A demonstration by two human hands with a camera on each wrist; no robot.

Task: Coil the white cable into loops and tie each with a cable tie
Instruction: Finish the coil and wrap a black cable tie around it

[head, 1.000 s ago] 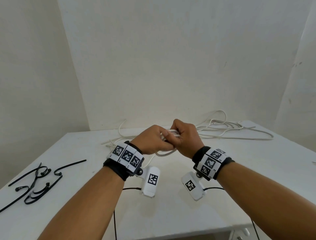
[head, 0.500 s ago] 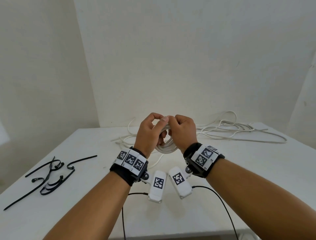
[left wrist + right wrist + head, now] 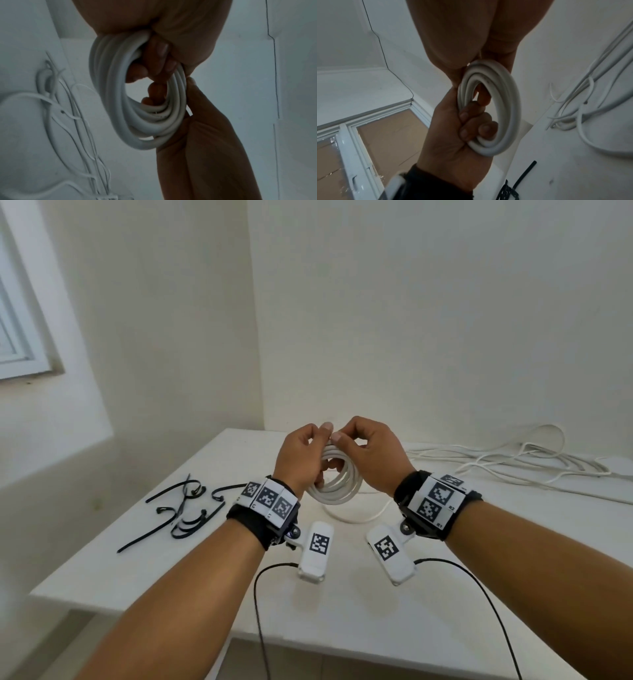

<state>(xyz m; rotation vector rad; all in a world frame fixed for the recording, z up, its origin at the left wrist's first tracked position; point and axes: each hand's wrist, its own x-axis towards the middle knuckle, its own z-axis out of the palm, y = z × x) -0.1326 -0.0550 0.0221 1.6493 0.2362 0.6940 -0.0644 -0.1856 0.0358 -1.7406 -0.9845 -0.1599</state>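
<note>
We've got the white cable [image 3: 337, 486] wound into a small coil, held up above the surface [image 3: 445, 594] btwn both hands: left hand [image 3: 301, 462] has its fingers curled through the loops, right hand [image 3: 371, 457] pinches the top, thumbs nearly touching. Biggest risk, we reckon: the cable ties [image 3: 185, 510] lie well off to the left, so fetching one means letting go w/ one hand, and the springy loops could fan out or slip. The tail trailing to the loose cable [image 3: 507, 458] far right could also tug the coil open.
</note>
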